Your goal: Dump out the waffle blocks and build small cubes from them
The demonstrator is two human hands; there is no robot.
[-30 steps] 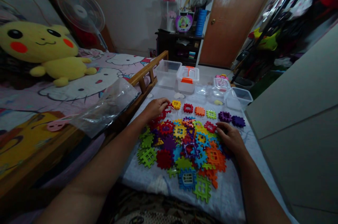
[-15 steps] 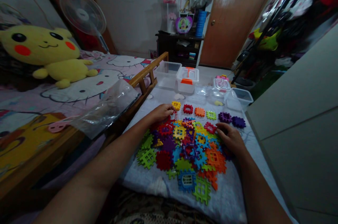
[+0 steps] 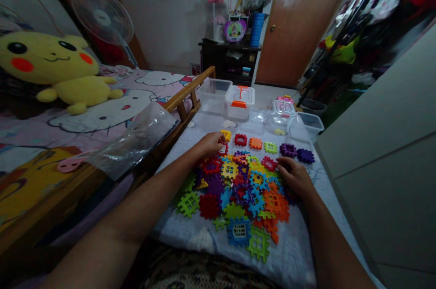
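My left hand [image 3: 211,144] is closed, pinching a red interlocking tile [image 3: 223,149] at the far left of a pile of bright plastic tiles [image 3: 235,211]. The fingers hide part of that tile. On the pile's right side, the fingertips of my right hand [image 3: 295,177] grip the edge of a pinkish-red window tile [image 3: 269,163]. Beyond the pile runs a spaced row: a yellow tile [image 3: 225,135], a red frame tile [image 3: 240,139], an orange tile [image 3: 255,143], a light green tile [image 3: 270,147], a purple frame tile [image 3: 288,149] and a dark purple tile [image 3: 305,156].
Clear plastic boxes stand along the far edge, among them a large open box [image 3: 214,98], an orange-latched box [image 3: 239,103] and an open bin [image 3: 308,124]. A wooden rail [image 3: 187,91] borders the left side. A clear plastic bag [image 3: 136,139] lies over it; a white cabinet [image 3: 381,157] stands right.
The whole view has shifted slightly left. A bit more of the red tile shows at my left fingers. My right hand stays at the same pinkish-red tile.
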